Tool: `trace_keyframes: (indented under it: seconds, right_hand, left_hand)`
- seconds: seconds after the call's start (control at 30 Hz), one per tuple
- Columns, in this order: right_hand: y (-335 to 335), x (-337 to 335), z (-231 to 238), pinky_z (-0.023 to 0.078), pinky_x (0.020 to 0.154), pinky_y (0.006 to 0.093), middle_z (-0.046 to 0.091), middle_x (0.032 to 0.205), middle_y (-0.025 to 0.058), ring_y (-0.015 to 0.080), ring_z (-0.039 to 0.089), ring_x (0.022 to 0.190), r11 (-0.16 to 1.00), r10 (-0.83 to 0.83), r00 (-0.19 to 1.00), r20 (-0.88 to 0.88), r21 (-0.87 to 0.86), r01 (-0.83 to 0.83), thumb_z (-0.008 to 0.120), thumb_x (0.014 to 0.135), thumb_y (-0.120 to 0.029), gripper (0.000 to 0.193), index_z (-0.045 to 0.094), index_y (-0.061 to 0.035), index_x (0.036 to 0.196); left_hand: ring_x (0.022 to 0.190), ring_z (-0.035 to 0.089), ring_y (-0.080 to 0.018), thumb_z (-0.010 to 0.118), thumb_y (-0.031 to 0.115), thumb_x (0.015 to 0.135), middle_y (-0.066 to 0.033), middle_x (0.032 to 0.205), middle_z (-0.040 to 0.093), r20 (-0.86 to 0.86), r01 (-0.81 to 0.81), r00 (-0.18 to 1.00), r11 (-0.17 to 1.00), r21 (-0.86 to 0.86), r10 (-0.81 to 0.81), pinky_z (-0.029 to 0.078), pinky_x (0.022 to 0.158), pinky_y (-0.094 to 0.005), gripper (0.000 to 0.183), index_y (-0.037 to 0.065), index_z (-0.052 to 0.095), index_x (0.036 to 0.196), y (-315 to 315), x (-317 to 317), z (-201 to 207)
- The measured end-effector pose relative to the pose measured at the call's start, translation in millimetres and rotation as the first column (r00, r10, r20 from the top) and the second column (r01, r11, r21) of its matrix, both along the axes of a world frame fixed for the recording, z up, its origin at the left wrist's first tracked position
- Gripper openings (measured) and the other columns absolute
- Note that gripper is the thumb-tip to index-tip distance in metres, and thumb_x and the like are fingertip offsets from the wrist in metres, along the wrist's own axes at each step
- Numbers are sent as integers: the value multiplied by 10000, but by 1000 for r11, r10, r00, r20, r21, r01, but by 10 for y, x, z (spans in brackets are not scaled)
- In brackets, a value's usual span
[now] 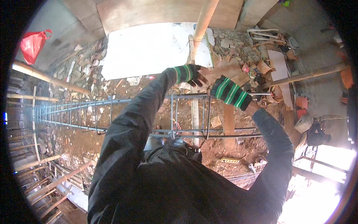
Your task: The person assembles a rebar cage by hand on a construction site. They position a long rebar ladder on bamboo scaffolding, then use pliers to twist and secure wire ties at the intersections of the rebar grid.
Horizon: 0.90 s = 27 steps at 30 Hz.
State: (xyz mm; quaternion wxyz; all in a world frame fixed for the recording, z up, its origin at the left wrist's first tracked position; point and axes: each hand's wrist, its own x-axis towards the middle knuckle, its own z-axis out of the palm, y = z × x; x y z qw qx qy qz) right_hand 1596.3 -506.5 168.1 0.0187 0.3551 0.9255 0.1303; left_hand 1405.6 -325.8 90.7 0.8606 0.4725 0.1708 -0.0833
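Note:
A long steel rebar cage (172,115) runs across in front of me, its square stirrups spaced along the bars. My left hand (193,75), in a black fingerless glove with green stripes, is above the cage's far bar, its fingers apart and partly in shadow. Close to its right, my right hand (229,91) wears a matching glove and is curled at the far bar by a stirrup (208,115). Whatever its fingers grip is hidden. The bar's end (263,93) sticks out to the right of this hand.
An upright bamboo pole (203,22) stands beyond my hands, beside a white panel (145,50). Rubble (87,61) and wood scraps cover the dirt around it. More bamboo poles (52,76) cross at left. A red bag (33,45) hangs at far left.

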Motion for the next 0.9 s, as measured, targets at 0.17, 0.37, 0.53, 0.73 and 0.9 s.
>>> trace_keyframes:
  seconds: [0.17,0.37,0.53,0.73,0.9]
  right_hand:
    - [117,-18,135,459,685,414,571,798,37,243,582,805,999,-8,1000,9,-40,8,588,785,-210,56,605,-173,823]
    - [165,-80,149,458,678,408,579,792,26,244,582,785,1000,9,999,45,-28,-7,579,792,-186,76,626,-181,851]
    - [176,-101,105,466,685,411,612,808,50,271,605,779,986,-78,994,80,-144,89,589,808,-191,118,636,-144,905]
    - [170,-217,31,497,690,463,643,781,148,366,637,758,870,-404,909,-97,-348,350,655,836,-245,224,630,-63,966]
    - [141,-184,-172,507,700,489,641,785,199,403,630,777,784,-593,790,-158,-339,520,695,778,-251,262,641,-49,936]
  left_hand:
    - [807,704,-270,571,371,993,-135,997,703,-105,-175,974,964,198,199,582,658,-387,423,77,557,1296,-17,-624,470]
    - [827,682,-180,636,342,962,-88,929,720,39,-10,999,754,657,-21,557,701,-339,301,55,681,1038,-268,-1366,771]
    - [1067,648,-224,747,393,863,-83,1052,718,-91,-19,965,411,912,247,492,928,-400,369,109,722,1097,86,-1416,947]
    - [1236,537,-356,770,484,782,-152,1345,573,741,-406,618,-701,586,262,391,1046,-480,745,148,520,1399,148,-1226,1441]
    - [1215,545,-361,789,389,776,-163,1295,593,725,-573,620,-459,680,300,399,1034,-484,685,112,544,1353,-359,-1387,1317]
